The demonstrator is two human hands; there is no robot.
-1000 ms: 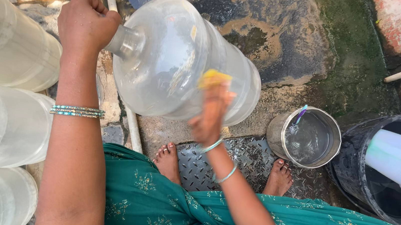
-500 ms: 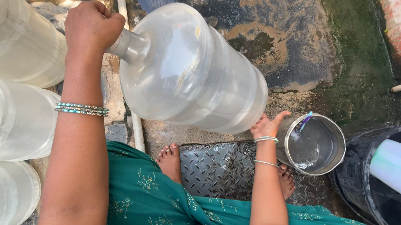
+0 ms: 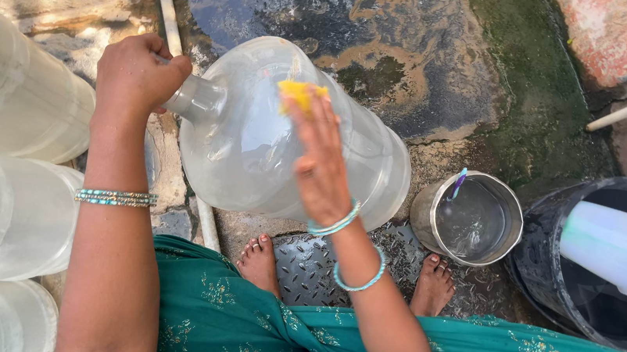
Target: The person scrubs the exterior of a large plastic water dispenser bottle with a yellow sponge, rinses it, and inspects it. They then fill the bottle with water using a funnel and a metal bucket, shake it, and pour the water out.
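The jug (image 3: 286,141), big, clear, seemingly empty, so likely light but wet and slippery, lay tilted over the floor, left hand (image 3: 136,73) closed round its neck, right hand (image 3: 319,157) pressing a yellow sponge (image 3: 298,94) against its wall.

Head camera looks steeply down, close above.

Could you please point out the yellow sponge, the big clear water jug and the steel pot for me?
yellow sponge (image 3: 297,93): head view, on its visible top.
big clear water jug (image 3: 253,153): head view, on its side wall.
steel pot (image 3: 423,212): head view, on its left rim.
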